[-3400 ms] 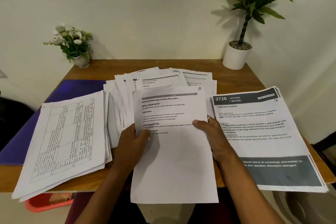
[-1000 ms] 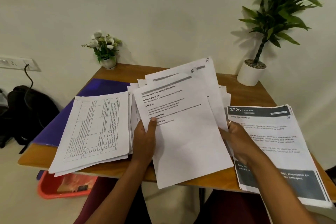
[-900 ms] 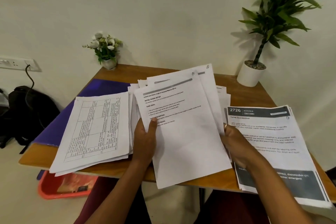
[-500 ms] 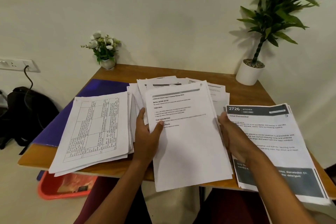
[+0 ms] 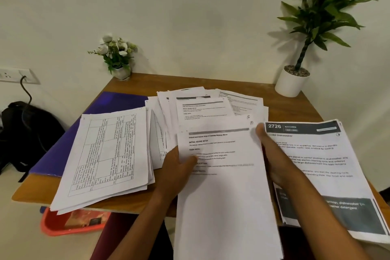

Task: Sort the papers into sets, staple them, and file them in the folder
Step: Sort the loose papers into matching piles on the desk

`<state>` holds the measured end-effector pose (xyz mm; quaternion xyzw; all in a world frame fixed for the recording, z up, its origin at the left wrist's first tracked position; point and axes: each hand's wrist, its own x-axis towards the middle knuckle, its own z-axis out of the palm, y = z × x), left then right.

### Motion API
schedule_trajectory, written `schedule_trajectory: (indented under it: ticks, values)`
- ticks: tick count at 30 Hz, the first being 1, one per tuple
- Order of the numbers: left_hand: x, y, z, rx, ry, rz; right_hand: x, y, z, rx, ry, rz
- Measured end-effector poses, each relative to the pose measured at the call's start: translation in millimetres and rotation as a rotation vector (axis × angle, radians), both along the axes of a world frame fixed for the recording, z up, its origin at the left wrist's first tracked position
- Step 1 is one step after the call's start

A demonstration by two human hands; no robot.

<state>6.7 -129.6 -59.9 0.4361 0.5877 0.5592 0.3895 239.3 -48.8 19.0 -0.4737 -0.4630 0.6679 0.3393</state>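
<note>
Wooden table (image 5: 293, 110) against cream wall (image 5: 190, 17), strewn with papers (image 5: 202, 110).

The person stands at a wooden table (image 5: 295, 104), holding a few printed sheets (image 5: 223, 192) over its near edge. The left hand (image 5: 177, 168) grips their left side, thumb across the front. The right hand (image 5: 273, 154) lies with straight fingers along their right edge. Left of them is a stack of pages with tables (image 5: 107, 154), lying partly on a purple folder (image 5: 118, 101). Loose papers (image 5: 202, 103) are fanned out in the middle, and a stack headed "2726 KITCHEN" (image 5: 320, 167) sits at the right (it overhangs the table). A small pot of white flowers (image 5: 116, 55) and a tall plant (image 5: 293, 82) stand at the back corners. A red basket (image 5: 71, 226) sits on the floor.
</note>
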Motion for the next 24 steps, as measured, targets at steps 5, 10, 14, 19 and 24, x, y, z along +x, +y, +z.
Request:
schedule_trajectory:
  ticks: [5, 10, 14, 19, 24]
  values:
    - [-1.7, -1.4, 1.4, 0.037, -0.084, 0.041, -17.7, 39.1, -8.5, 0.235, -0.402, -0.279]
    - [-0.8, -2.0, 1.6, 0.042, -0.067, 0.050, -25.6, 76.6, -15.6, 0.380, -0.582, -0.063]
    - [1.1, -2.0, 3.0, 0.034, -0.037, 0.015, -28.4, 93.6, -31.9, 0.413, -0.749, 0.061]
    - [3.2, -1.4, 6.0, 0.009, 0.033, -0.015, -39.0, 104.5, -39.9, 0.440, -0.811, 0.008]
    - [3.5, -0.8, 6.1, 0.009, 0.050, -0.014, -40.1, 106.9, -42.1, 0.473, -0.862, -0.030]
